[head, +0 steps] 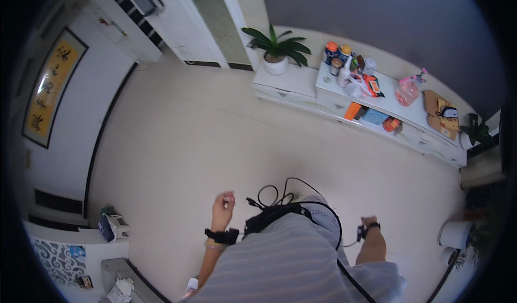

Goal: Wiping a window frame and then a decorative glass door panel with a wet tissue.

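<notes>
My left hand [223, 209] hangs beside my body above the tiled floor, its fingers loosely curled; nothing shows in it, and a black strap device is around the wrist. On the other side, my right hand [369, 221] is low, mostly hidden behind its own wrist strap, so its fingers cannot be made out. Between them, a black waist pouch [274, 218] with a looped black cable [268, 190] sits at my waist. Farther ahead stands a low white TV cabinet [286, 81] bearing a potted plant [276, 52], bottles, a plastic bag [357, 88] and a pink spray bottle [407, 92].
A framed calligraphy scroll [54, 87] hangs on the left wall. A small white stool [120, 227] stands at the lower left, near a grey sofa [115, 266]. Potted plants stand at the right, by a white pot [455, 234]. Doors are at the upper left.
</notes>
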Available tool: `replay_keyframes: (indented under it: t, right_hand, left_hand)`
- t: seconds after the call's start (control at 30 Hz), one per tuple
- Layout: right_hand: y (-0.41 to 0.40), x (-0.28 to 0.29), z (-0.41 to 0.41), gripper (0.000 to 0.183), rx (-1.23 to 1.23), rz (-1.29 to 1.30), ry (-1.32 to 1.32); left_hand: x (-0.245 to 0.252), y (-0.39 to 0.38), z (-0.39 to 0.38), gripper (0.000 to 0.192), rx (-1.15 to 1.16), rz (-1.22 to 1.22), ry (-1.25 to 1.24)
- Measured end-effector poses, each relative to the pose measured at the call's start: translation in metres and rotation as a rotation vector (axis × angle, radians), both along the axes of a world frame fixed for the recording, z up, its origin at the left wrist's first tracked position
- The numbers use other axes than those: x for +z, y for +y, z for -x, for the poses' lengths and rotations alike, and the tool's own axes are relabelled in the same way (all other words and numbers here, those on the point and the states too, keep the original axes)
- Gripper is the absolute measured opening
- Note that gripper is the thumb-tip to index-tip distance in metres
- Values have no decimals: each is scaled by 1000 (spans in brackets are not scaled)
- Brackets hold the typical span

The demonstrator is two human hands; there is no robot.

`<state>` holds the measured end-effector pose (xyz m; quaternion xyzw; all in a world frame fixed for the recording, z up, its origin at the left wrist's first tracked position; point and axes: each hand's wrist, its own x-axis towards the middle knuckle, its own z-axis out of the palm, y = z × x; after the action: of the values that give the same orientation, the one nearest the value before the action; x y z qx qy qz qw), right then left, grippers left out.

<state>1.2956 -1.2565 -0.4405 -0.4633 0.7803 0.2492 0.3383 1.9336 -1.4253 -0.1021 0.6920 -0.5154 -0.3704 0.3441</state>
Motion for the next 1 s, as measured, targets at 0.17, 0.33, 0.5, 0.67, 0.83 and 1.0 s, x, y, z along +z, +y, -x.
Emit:
replay_keyframes:
  t: [0.17,0.33,0.5,0.67,0.83,1.0]
  right_hand:
    - [-214,144,-91,22,-472,629,-314]
    - [-286,213,-110,12,-377,803,-380]
    - [-314,271,-65,16,-291,1008,64]
    - [-349,374,-52,29,-335,998,403]
    - [-369,411,-56,27,-371,911,506]
    - [-418,365,-32,18,-364,1024,242]
  left_hand:
    - [57,-108,52,33,-181,-20,-197]
    - [26,-202,31,23,-252,-114,15]
    - [18,-312,48,14,-368,-157,121]
    - [16,-415,87,17,-523,-152,166]
    - [25,-473,127,19,-698,-165,215]
    - [44,-509,157,19,-760,-240,58]
